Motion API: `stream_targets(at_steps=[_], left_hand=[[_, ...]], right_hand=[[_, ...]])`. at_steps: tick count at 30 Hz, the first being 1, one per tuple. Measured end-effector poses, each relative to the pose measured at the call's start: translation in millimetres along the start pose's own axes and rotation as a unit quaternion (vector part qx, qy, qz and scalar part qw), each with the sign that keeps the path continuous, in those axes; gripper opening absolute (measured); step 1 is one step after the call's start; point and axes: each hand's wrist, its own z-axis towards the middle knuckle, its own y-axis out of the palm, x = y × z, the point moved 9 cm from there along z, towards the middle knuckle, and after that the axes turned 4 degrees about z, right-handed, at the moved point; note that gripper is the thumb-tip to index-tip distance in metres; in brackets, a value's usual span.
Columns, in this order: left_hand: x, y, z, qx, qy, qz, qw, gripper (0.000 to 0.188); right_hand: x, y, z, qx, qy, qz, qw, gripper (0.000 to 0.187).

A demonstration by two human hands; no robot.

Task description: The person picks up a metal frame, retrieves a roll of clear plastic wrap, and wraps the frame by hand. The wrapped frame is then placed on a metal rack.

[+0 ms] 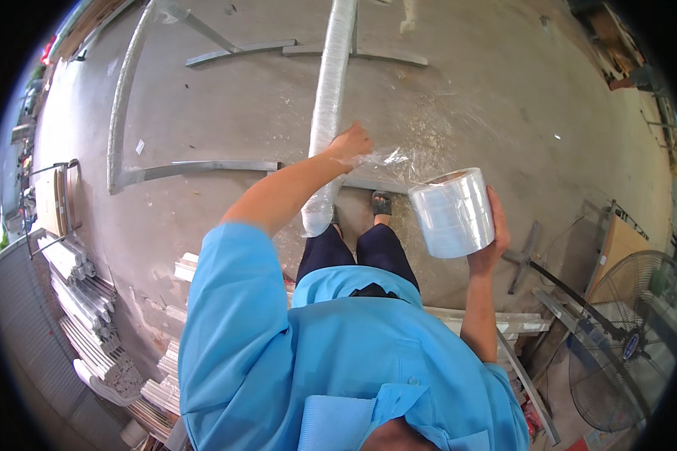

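My right hand point(493, 234) grips a wide roll of clear stretch film point(453, 214) from its right side. A loose, crumpled strip of film point(396, 158) runs from the roll across to my left hand point(352, 143), whose fingers are closed on its end. My left forearm crosses over a long bar wrapped in white-looking film point(329, 90), which stretches away from just in front of my legs. Whether my left hand touches the bar, I cannot tell.
Grey metal bars point(203, 167) lie low at the left, near another film-wrapped bar point(120, 113). Stacked pale profiles point(101, 338) fill the lower left. A large fan point(628, 338) stands at the lower right. My sandalled foot point(382, 201) is beside the wrapped bar.
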Motion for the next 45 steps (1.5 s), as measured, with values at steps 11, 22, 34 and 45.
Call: stream_targets(at_steps=[11,22,34,45], left_hand=[[-86,-97,-170,0.254,-0.21,-0.815,0.477,0.052],[-41,-124,-239,0.201,-0.299,-0.757,0.545,0.012],[18,-78,-309,0.275,-0.318,-0.748,0.513,0.008],[32,106,-185,0.104,-0.213,-0.911,0.338,0.012]], right_hand=[[-31,29,0,-0.041,-0.068,0.042,0.996,0.039],[-90,56,-16,-0.047,-0.183,-0.06,0.98,0.035],[-34,40,-23,0.073,-0.193,-0.314,0.927,0.054],[162,291,-82,-0.122,-0.013,-0.147,0.982,0.061]])
